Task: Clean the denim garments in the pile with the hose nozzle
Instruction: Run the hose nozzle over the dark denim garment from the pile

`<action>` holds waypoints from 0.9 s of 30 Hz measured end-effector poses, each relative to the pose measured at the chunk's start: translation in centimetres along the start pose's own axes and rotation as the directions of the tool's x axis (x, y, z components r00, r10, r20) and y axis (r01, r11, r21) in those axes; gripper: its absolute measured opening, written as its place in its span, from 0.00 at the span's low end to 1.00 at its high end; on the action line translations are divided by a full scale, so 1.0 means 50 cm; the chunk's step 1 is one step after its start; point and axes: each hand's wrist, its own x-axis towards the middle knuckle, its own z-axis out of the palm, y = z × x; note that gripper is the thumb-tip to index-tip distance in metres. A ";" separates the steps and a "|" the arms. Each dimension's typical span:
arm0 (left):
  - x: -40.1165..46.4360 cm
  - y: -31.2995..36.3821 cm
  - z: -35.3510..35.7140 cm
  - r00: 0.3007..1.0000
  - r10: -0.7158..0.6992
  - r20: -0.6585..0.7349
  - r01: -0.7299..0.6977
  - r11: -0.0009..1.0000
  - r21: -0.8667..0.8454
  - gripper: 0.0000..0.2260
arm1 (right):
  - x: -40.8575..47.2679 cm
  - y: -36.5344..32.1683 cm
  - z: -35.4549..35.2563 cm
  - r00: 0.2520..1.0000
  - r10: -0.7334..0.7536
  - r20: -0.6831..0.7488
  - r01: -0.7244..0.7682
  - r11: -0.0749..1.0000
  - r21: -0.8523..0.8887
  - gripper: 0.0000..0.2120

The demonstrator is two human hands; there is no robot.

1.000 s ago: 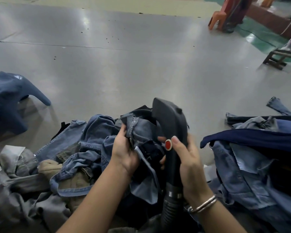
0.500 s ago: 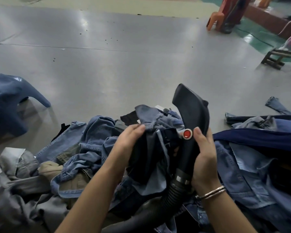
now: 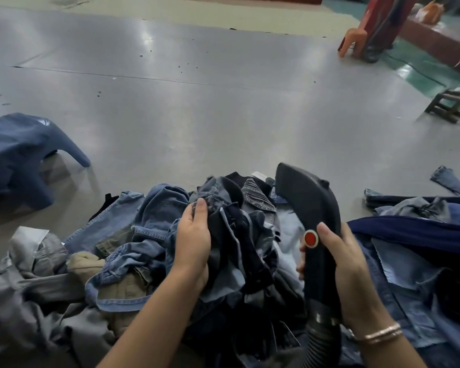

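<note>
A heap of denim garments (image 3: 144,235) lies on the grey floor in front of me. My left hand (image 3: 193,240) grips a bunched dark denim garment (image 3: 239,235) lifted above the heap. My right hand (image 3: 340,264) holds the black hose nozzle (image 3: 308,205) by its handle, thumb beside the red button (image 3: 311,238). The nozzle's wide mouth points up and away, just right of the held garment. Its ribbed hose (image 3: 322,341) runs down out of view.
A second stack of blue denim (image 3: 422,248) lies at the right. A blue plastic stool (image 3: 19,155) stands at the left. Far right are a low wooden stool (image 3: 449,107) and an orange chair (image 3: 353,43). The grey floor (image 3: 197,102) stretches ahead.
The nozzle has swung from against the garment to the right and lower. My left hand has regripped the bunched denim and the bundle has shifted left.
</note>
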 end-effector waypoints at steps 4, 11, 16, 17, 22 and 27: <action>0.007 -0.017 0.000 0.999 0.037 0.017 -0.038 0.995 0.094 0.16 | -0.024 0.003 0.017 0.962 0.120 0.244 -0.079 0.982 -0.170 0.18; 0.012 -0.031 0.008 0.980 -0.036 0.194 0.033 0.999 0.017 0.12 | -0.001 0.000 0.052 0.985 0.145 0.095 -0.138 0.988 -0.072 0.12; 0.012 -0.016 0.002 0.985 -0.067 0.158 0.071 0.997 -0.017 0.13 | -0.013 0.002 0.035 0.966 0.174 0.193 -0.158 0.983 -0.096 0.15; 0.013 -0.014 -0.002 0.985 -0.069 0.157 0.073 0.997 -0.022 0.14 | -0.018 0.003 0.032 0.959 0.180 0.220 -0.161 0.982 -0.104 0.16; -0.010 -0.022 0.004 0.947 -0.123 0.297 0.148 0.987 -0.062 0.14 | 0.003 0.001 0.028 0.988 0.149 0.041 -0.148 0.989 -0.019 0.14; -0.005 -0.003 -0.012 0.921 -0.126 0.369 0.197 0.967 -0.161 0.12 | 0.006 -0.021 -0.013 0.994 0.096 -0.054 -0.092 0.994 0.058 0.16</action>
